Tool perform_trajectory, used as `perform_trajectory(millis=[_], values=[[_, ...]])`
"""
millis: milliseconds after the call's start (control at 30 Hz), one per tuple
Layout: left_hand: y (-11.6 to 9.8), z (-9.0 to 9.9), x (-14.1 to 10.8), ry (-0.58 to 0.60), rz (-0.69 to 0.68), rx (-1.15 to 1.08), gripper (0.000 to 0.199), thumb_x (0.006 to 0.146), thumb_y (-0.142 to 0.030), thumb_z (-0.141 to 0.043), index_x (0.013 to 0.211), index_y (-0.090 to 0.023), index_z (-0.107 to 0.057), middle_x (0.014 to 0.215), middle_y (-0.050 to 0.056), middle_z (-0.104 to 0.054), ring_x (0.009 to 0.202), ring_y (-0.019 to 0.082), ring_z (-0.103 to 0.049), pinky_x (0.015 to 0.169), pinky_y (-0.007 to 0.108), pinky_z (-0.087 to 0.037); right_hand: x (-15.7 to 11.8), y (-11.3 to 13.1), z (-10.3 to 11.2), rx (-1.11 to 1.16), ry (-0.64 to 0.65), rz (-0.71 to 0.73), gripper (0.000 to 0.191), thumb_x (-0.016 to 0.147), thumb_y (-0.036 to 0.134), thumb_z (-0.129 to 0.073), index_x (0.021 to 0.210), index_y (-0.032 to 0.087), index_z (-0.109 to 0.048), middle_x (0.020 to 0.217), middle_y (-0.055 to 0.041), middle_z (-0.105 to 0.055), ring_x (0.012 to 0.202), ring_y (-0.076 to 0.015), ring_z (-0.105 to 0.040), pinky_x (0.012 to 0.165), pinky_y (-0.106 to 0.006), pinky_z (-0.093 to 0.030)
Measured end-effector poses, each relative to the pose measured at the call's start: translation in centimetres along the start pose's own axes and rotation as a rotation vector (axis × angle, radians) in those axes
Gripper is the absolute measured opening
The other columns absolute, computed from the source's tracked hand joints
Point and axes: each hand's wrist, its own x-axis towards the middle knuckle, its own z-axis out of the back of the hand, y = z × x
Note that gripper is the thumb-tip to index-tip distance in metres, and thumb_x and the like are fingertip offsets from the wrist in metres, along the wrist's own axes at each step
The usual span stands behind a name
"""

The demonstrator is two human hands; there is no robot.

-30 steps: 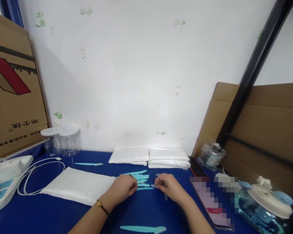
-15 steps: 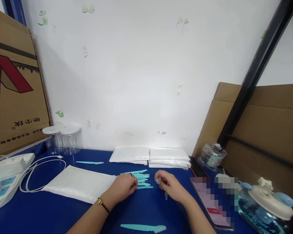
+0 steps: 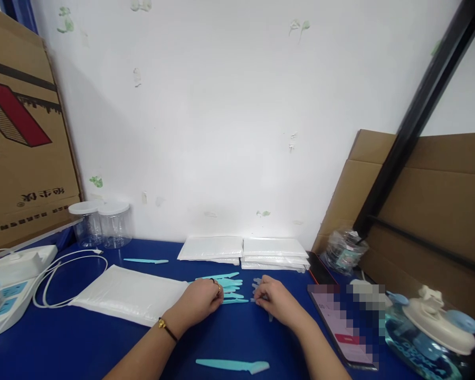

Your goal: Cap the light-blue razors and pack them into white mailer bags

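My left hand (image 3: 203,298) is closed, its fingertips together at the near side of a pile of turquoise eyebrow razors (image 3: 231,283); what is between the fingers is hidden. My right hand (image 3: 275,298) bends over several small clear plastic caps (image 3: 257,284), its thumb and fingers pinched at a cap. Another clear cap shows partly below that palm. A single eyebrow razor (image 3: 233,365) lies nearest me, and a further one (image 3: 146,260) lies at the back left. Under my left wrist sits the right part of a white padded pouch (image 3: 130,295).
Two stacks of white pouches (image 3: 209,248) stand against the wall. Clear lidded jars (image 3: 116,227), a white cable (image 3: 43,285) and a power strip (image 3: 24,301) are on the left. A phone (image 3: 342,327) and a water bottle (image 3: 427,332) are on the right.
My right hand's fingers have shifted slightly and curled down, and more clear caps show beside them. My left hand stays nearly still. The view has tilted a little.
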Motion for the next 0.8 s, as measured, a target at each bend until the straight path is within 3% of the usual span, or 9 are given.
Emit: perform_trajectory(millis=[167, 300, 567, 700, 800], values=[[0.2, -0.3, 0.1, 0.002, -0.005, 0.000, 0.018, 0.080, -0.021, -0.045, 0.073, -0.021, -0.061, 0.078, 0.002, -0.066, 0.075, 0.017, -0.059, 0.066, 0.024, -0.038, 0.1, 0.3, 0.1, 0.051, 0.020, -0.011, 0.013, 0.074, 0.013, -0.060, 0.074, 0.020, -0.070, 0.076, -0.0022, -0.063, 0.068, -0.0160, -0.060, 0.061, -0.023, -0.043], [0.2, -0.4, 0.2, -0.001, -0.011, -0.006, 0.017, 0.080, -0.021, -0.046, 0.073, -0.022, -0.062, 0.079, 0.001, -0.067, 0.075, 0.017, -0.059, 0.066, 0.024, -0.037, 0.4, 1.1, -0.1, 0.064, 0.039, 0.059, 0.017, 0.078, 0.013, -0.058, 0.078, 0.022, -0.072, 0.076, -0.0013, -0.066, 0.073, -0.0158, -0.060, 0.070, -0.024, -0.044], [-1.3, 0.4, -0.5, 0.067, -0.057, -0.147, 0.017, 0.078, -0.019, -0.049, 0.075, -0.022, -0.065, 0.077, -0.001, -0.067, 0.073, 0.014, -0.058, 0.063, 0.022, -0.036, 0.2, 2.3, -0.8, 0.129, 0.129, 0.117, 0.017, 0.075, 0.010, -0.060, 0.078, 0.022, -0.073, 0.077, -0.0009, -0.067, 0.072, -0.0132, -0.060, 0.066, -0.021, -0.043], [-1.8, 0.9, -0.8, 0.190, 0.001, -0.248, 0.012, 0.075, -0.024, -0.054, 0.079, -0.023, -0.065, 0.074, -0.003, -0.066, 0.065, 0.012, -0.056, 0.056, 0.020, -0.036, -0.6, 1.9, 0.9, 0.202, 0.150, 0.085, 0.015, 0.073, 0.013, -0.063, 0.078, 0.021, -0.074, 0.075, -0.0007, -0.067, 0.069, -0.0142, -0.060, 0.062, -0.021, -0.043], [-1.2, 1.0, -0.5, 0.115, 0.070, -0.210, 0.017, 0.072, -0.032, -0.061, 0.086, -0.024, -0.064, 0.083, -0.001, -0.064, 0.074, 0.015, -0.057, 0.060, 0.021, -0.038, -1.3, 0.8, 2.7, 0.223, 0.026, 0.011, 0.016, 0.076, 0.013, -0.059, 0.079, 0.020, -0.073, 0.078, -0.0020, -0.065, 0.071, -0.0146, -0.060, 0.062, -0.022, -0.043]])
